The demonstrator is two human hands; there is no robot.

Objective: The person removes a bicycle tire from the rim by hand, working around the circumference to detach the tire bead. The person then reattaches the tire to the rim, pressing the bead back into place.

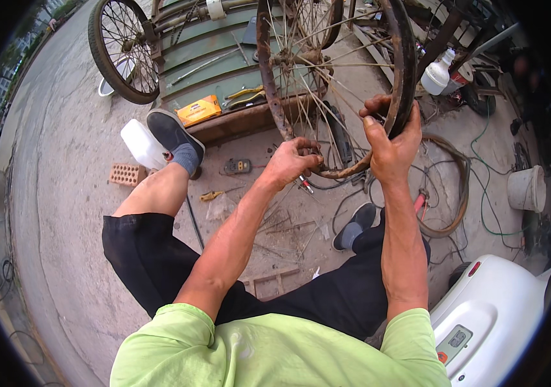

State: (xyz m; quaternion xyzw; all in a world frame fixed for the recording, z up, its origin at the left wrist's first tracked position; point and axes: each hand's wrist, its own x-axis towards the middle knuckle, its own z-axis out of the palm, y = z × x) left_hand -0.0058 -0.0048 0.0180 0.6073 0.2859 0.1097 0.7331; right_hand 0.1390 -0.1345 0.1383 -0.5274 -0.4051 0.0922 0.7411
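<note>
A rusty spoked wheel (349, 169) stands upright in front of me, many of its thin spokes running from the hub. My left hand (293, 161) is closed on the lower left of its rim, the fingertips curled over the metal. On the lower right side, my right hand (394, 135) wraps around the rim, with the thumb on the inner side and the fingers partly behind it. A small red and silver piece (305, 184) shows just below my left hand; whether I touch it, I cannot tell.
A green slatted cart bed (207, 55) carries a yellow box (198, 111) and pliers (244, 98). Nearby are a white jug (141, 145), a perforated brick (127, 174), a meter (237, 166), a loose tyre (462, 193), cables, a bucket (525, 188) and a white machine (491, 309).
</note>
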